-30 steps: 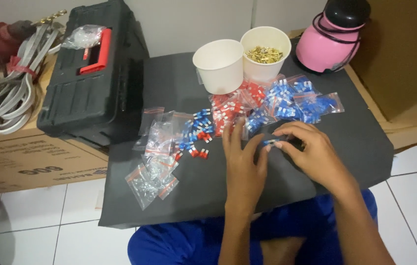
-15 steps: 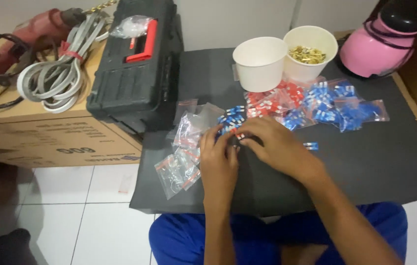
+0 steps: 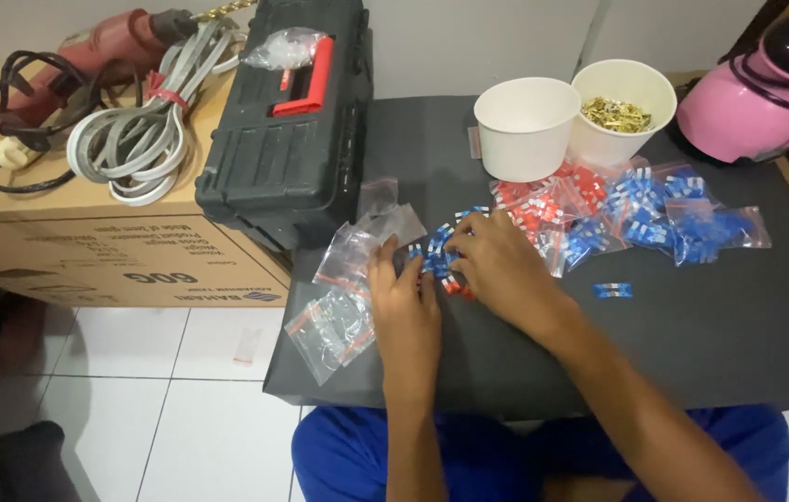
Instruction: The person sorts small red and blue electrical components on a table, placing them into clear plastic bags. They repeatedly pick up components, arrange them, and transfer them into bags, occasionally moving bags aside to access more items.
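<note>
Small blue and red connector pieces point(image 3: 438, 265) lie in a loose heap on the dark mat point(image 3: 692, 344), just under the fingertips of both hands, a little left of the mat's middle; the heap runs roughly near-right to far-left, though which way any single piece points is too small to tell. Nearest, the mat's near edge overhangs blue-clad knees, and a wide bare stretch of mat lies open to the right. Left hand point(image 3: 404, 307) rests flat, fingers narrow and together, pressing on the pieces; right hand point(image 3: 501, 270) arches over them with fingers curled, and whether it pinches one I cannot tell. One stray blue piece point(image 3: 612, 290) lies apart to the right, long axis left to right. Clear little bags point(image 3: 343, 297) crowd the mat's left edge. Farther off, filled bags point(image 3: 636, 214) of red and blue pieces spread rightward, then two white cups point(image 3: 526, 125), a black toolbox point(image 3: 288, 139) far left and a pink helmet point(image 3: 748, 102) far right
</note>
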